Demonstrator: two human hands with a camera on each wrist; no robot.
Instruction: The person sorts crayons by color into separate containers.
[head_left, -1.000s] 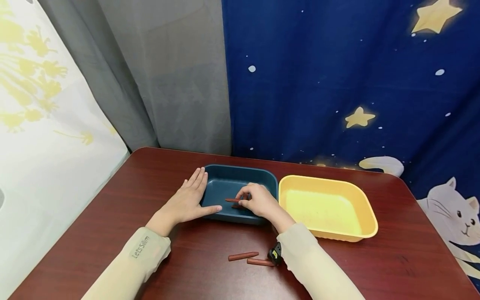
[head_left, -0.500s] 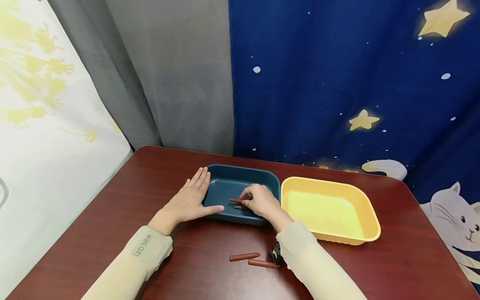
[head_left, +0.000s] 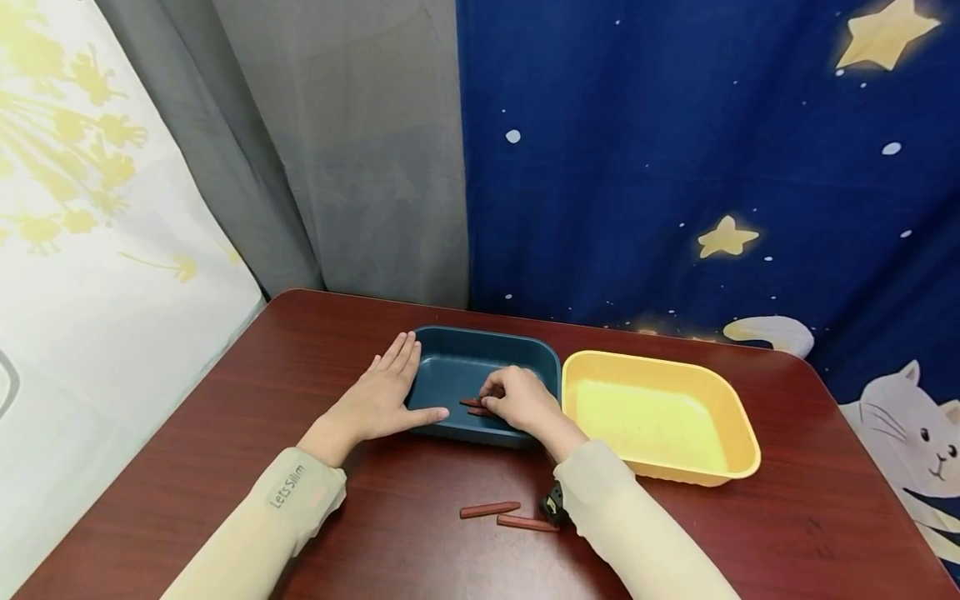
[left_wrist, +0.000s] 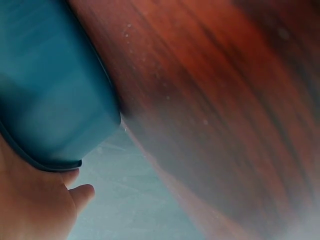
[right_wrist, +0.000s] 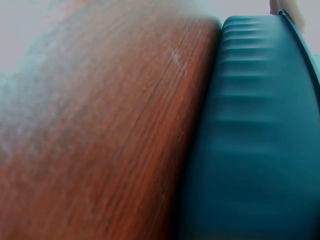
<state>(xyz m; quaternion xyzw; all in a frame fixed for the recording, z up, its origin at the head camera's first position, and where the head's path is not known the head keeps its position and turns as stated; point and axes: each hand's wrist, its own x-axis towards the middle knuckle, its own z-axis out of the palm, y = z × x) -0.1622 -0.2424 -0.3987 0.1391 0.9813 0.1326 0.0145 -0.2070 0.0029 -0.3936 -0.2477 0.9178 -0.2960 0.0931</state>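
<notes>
Inside the dark blue tray (head_left: 442,367), my right hand (head_left: 522,400) pinches a reddish-brown crayon (head_left: 470,402) by its right part, low over the floor. Just in front of it lies a second crayon (head_left: 480,412), partly covered by the fingers. My left hand (head_left: 378,400) rests along the tray's left end, fingers straight on the rim and thumb stretched over the front rim. In the left wrist view, fingers of the left hand (left_wrist: 37,205) show at the blue rim. The right wrist view has the tray's ribbed outer wall (right_wrist: 250,130); the held crayon is out of sight there.
A yellow tray (head_left: 738,417) stands against the blue tray's right side. Two more crayons, one farther left (head_left: 490,510) and one beside the wrist camera (head_left: 525,523), lie on the dark red table (head_left: 390,533). Curtains (head_left: 637,167) hang behind the table.
The crayon in my right hand has come down slightly, closer to the one lying in the blue tray. The head view has shifted a little; the left hand stays on the rim.
</notes>
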